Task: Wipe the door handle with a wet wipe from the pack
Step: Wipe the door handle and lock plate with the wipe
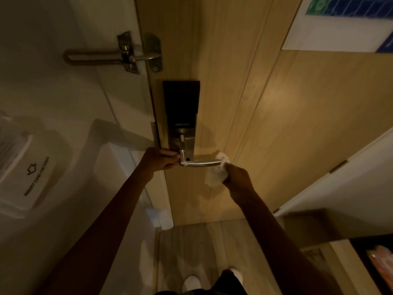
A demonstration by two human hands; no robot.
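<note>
A silver lever door handle (200, 163) sticks out to the right from a metal lock plate (183, 141) on the wooden door (276, 124). My left hand (160, 159) grips the handle's pivot end by the plate. My right hand (238, 177) holds a crumpled white wet wipe (214, 177), which is pressed around the handle's free right tip. The wipe pack is a faint orange shape (380, 260) at the lower right edge, too dim to make out.
A black card-reader panel (181, 99) sits above the handle. A metal swing latch (119, 55) bridges door and frame higher up. A key-card holder (32, 173) hangs on the left wall. A white cupboard door (350, 177) stands at right. My white shoes (191, 283) stand on the wood floor.
</note>
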